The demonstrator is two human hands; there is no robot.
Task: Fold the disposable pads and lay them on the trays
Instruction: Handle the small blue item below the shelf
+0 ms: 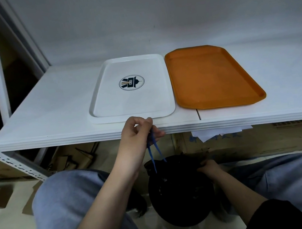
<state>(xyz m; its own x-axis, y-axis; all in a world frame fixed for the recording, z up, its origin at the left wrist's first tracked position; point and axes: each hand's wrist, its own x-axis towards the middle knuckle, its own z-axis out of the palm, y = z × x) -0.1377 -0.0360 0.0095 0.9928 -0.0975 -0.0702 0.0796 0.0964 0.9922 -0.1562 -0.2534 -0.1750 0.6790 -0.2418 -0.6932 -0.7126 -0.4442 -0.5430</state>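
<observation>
Seen from above, knees in grey trousers spread at 7 and 4 o'clock, a black drawstring bag hanging between them at 6 o'clock

Left hand raised at centre, just below the front edge of the white shelf, fingers curled and pinching the blue drawstring; cord running down in two strands from the fist to the bag's mouth

Right hand lower, toward 5 o'clock, fingers curled round the bag's upper rim, gripping the black fabric

On the shelf, two trays side by side, nearly touching along their long edges: white tray at 12 o'clock, printed with a round dark-blue emblem in the middle; orange tray toward 1 o'clock, angled slightly, its near corner close to a seam in the shelf board

Both trays bare inside; no disposable pads visible anywhere, contents of the bag hidden by its dark fabric

White sheets of paper poking out under the shelf lip at 3 o'clock, above cardboard boxes; more flattened cardboard on the tiled floor toward 9 o'clock, beside a perforated white shelf upright

Dark sleeves at the bottom edge on both forearms
</observation>
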